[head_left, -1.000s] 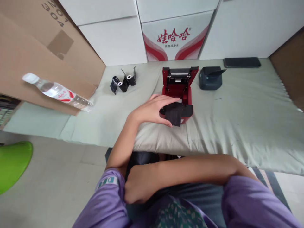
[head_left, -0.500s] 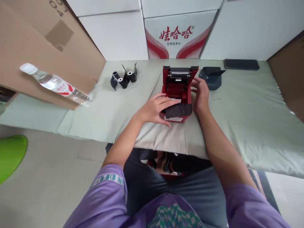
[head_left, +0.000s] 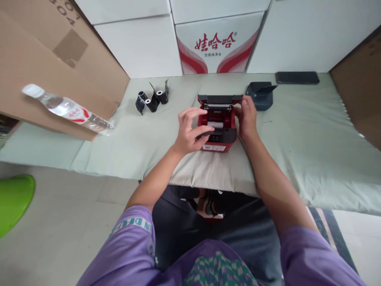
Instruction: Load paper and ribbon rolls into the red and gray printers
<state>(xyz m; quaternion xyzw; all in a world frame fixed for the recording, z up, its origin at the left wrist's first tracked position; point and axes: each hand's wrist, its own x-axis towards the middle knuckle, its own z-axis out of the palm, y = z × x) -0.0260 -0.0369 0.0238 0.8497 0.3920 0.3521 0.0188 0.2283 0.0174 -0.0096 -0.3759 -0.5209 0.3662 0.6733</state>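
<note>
A small red and black receipt printer (head_left: pixel 216 148) sits near the front edge of the cloth-covered surface, its lid (head_left: pixel 220 99) partly raised. Inside lies a paper roll, whose white side (head_left: pixel 214 124) shows. My left hand (head_left: pixel 190 133) is at the printer's left front, thumb and forefinger closed on a dark paper strip (head_left: pixel 205 134) that comes out over the front edge; its other fingers are bent above the left side. On the right, my right hand (head_left: pixel 247 117) holds the lid's right corner, with the thumb at the top edge and the other fingers partly hidden.
Several black paper rolls (head_left: pixel 151 104) stand at the back left. A dark device (head_left: pixel 260 97) and a black phone (head_left: pixel 297 78) lie at the back right. A water bottle (head_left: pixel 74 111) leans by a cardboard box (head_left: pixel 98 71). White cartons (head_left: pixel 218 59) line the back.
The printer lid has tilted forward and down, with my right hand moved up onto its corner. My left hand has drawn back left from the roll and pinches the strip.
</note>
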